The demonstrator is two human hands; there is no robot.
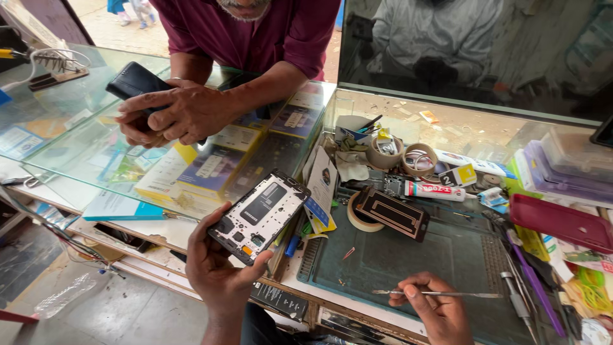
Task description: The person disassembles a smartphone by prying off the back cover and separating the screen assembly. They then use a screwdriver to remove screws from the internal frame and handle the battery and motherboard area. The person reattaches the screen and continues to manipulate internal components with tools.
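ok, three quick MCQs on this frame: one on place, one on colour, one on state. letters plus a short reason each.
1. Where does the black rectangular frame part lie?
A. on the glass counter
B. on the green work mat, partly over a tape roll
C. in the red tray

2. What colour is the tray at the right of the bench?
A. dark red
B. white
C. yellow

3. What is the state of the phone in the left hand?
A. whole, screen lit
B. wrapped in a box
C. opened, its inner parts exposed

Answers:
1 B: the frame sits on the mat, its edge over the roll.
2 A: the tray is plainly dark red.
3 C: the board and metal shields show; the right hand holds a thin metal tool.
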